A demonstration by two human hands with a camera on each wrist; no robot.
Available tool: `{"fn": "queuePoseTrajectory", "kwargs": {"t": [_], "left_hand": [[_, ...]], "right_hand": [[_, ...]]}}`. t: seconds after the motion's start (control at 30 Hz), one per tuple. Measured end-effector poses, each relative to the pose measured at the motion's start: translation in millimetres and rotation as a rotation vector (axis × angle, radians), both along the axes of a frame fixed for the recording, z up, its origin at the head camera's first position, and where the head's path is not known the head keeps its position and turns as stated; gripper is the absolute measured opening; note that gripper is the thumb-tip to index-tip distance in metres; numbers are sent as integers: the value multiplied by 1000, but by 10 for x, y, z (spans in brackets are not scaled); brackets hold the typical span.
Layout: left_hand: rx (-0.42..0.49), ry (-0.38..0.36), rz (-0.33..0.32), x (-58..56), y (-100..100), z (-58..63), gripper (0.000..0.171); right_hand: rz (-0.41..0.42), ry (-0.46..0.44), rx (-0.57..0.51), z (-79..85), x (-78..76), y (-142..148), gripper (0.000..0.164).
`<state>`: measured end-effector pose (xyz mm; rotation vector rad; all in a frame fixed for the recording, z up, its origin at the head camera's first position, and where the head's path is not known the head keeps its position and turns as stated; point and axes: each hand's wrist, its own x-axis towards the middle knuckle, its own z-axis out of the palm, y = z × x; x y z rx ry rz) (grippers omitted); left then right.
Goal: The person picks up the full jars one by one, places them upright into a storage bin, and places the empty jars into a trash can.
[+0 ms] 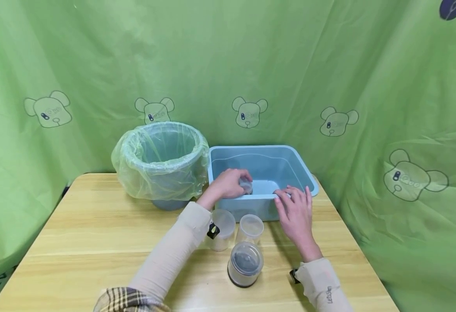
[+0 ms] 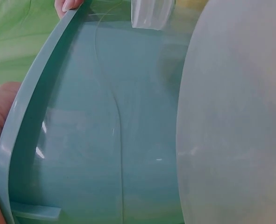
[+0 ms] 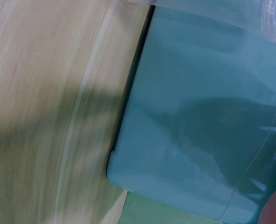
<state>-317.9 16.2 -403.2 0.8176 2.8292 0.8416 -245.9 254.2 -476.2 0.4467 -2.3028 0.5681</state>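
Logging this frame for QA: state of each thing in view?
Bin: upright, lined.
Bag: spread open, folded over bin's rim.
Tub: upright, open-topped.
Left cup: standing; lidded or not, unclear.
Right cup: standing; lidded or not, unclear.
Jar: standing; which way up, unclear.
Held item: clear, partly hidden, inside tub.
Left grip: curled round held item.
Right grip: hooked over tub's front rim.
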Motion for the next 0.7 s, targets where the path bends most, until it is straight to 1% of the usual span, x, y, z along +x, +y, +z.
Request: {"fn": "queuePoseTrajectory", "kwargs": {"t": [0.23, 0.5, 0.7], "left_hand": [[-22, -34, 2, 1, 14, 6, 37], [-27, -50, 10, -13, 28, 26, 31], [-49, -73, 37, -11, 41, 27, 26]], "right_hand": [[1, 14, -5, -2, 5, -6, 26], [2, 28, -4, 0, 1, -11, 26], [2, 19, -6, 0, 8, -11, 25]]}}
